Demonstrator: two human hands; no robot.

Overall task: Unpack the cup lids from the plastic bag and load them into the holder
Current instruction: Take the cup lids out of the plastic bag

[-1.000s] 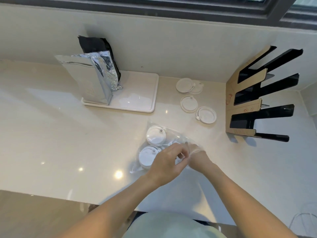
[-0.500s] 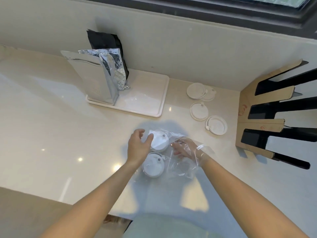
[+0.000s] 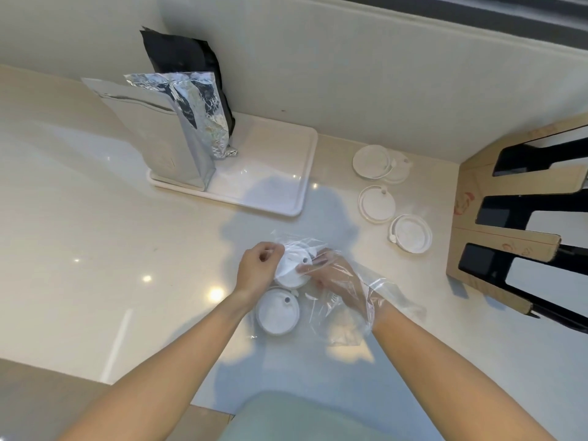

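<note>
A clear plastic bag [image 3: 342,319] lies on the pale counter in front of me. My right hand [image 3: 334,276] is inside the bag up to the wrist, fingers on a stack of white cup lids [image 3: 291,267]. My left hand [image 3: 259,268] pinches the bag's far left edge beside that stack. A second white lid stack [image 3: 276,313] sits in the bag nearer me. The lid holder [image 3: 515,224], cardboard-faced with black slots, stands at the right edge. Several loose lids [image 3: 377,203] lie on the counter next to it.
A white tray [image 3: 280,173] at the back holds a silver foil pouch [image 3: 165,132] and a black pouch [image 3: 187,65]. A pale wall runs behind the counter. The counter's front edge is near my body.
My hands have parted from the bag's mouth. The right hand has slid into the bag onto the lids, and the left has shifted to the bag's left edge.
</note>
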